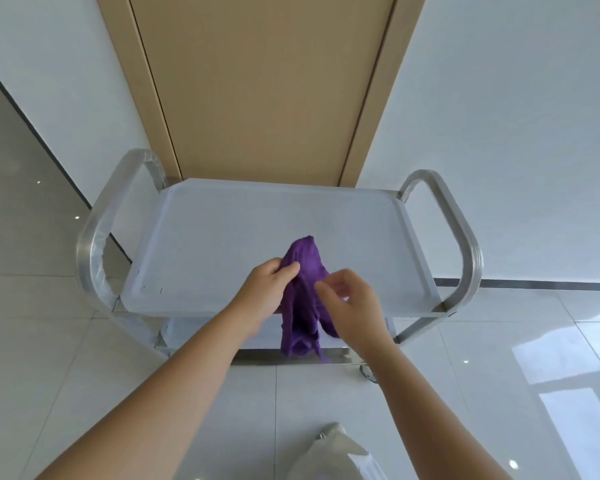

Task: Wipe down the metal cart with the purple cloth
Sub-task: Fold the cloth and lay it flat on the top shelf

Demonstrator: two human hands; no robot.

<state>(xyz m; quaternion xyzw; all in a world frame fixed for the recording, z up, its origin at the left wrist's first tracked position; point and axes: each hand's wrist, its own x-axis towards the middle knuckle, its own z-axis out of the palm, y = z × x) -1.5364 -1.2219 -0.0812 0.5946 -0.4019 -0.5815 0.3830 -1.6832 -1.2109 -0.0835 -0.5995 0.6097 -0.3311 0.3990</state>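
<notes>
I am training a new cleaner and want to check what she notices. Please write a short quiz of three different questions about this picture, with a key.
1. True or false: the crumpled purple cloth lies spread flat on the top shelf of the shiny metal cart.
2. Which hand grips the cloth: A) left hand B) right hand C) neither?
3. What stands behind the cart?

Key: 1. False, it hangs bunched from the hand. 2. A; the right hand's fingers only reach toward it. 3. A tan wooden door.

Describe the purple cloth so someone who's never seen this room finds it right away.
Before the tan door stands a metal cart. Above its top shelf's near edge, the left hand grips the purple cloth, the right hand alongside. It is the only vividly coloured thing there.
</notes>
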